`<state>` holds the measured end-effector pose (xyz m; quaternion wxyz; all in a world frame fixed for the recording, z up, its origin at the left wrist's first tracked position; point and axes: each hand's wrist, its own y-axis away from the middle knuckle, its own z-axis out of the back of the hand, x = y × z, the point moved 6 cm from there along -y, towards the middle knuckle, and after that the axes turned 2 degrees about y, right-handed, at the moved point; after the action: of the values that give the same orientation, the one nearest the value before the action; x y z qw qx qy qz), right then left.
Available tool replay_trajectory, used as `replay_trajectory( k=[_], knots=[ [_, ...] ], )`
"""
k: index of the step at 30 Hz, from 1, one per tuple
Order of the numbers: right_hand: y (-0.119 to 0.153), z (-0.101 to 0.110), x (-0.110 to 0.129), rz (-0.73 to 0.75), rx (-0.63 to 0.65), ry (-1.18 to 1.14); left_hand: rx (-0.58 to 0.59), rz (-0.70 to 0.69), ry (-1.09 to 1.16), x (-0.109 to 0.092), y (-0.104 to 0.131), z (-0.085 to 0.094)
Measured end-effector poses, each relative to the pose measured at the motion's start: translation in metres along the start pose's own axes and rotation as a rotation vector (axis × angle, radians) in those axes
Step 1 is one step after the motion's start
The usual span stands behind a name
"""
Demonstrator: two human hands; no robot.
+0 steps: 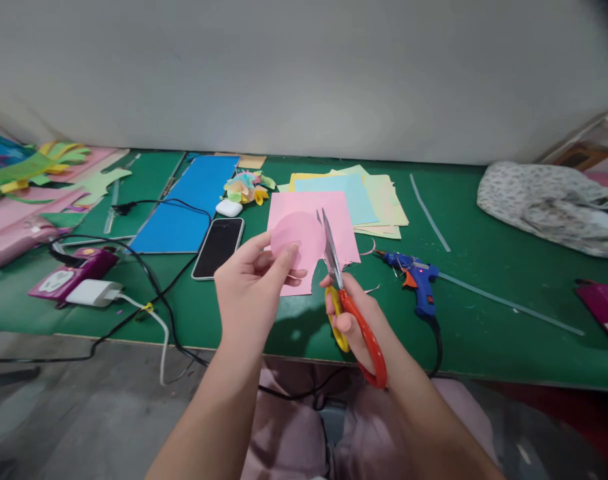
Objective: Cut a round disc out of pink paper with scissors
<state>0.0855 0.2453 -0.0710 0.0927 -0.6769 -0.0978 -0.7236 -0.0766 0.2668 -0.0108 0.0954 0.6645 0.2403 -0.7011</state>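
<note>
Between the thumb and fingers of my left hand (254,280) is a round piece of pink paper (300,233), held up above the table. My right hand (361,313) grips a pair of scissors (361,327) with one red and one yellow handle. Their blades point away from me, slightly parted, at the right edge of the pink circle. Below it lies a larger pink sheet (337,207) with a ragged, cut-out lower edge. Thin pink offcuts (368,248) lie to its right.
Pastel paper sheets (384,197) are stacked behind. A blue glue gun (417,277) with a glue stick lies right; a phone (219,248), white case (229,209), paper flowers (247,187) and blue board (189,207) left. Cables run from a purple power strip (74,277). A patterned cloth (539,207) is far right.
</note>
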Motion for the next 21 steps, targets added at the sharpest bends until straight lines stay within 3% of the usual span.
replay_trajectory(
  k=[11, 21],
  knots=[
    [0.0001, 0.0004, -0.0008, 0.000, -0.001, 0.016, -0.009, 0.001, 0.031, 0.0026, -0.0021, 0.0018],
    [0.0008, 0.0005, 0.0013, -0.001, 0.006, 0.034, 0.055, -0.014, -0.017, 0.0037, -0.0051, 0.0030]
  ],
)
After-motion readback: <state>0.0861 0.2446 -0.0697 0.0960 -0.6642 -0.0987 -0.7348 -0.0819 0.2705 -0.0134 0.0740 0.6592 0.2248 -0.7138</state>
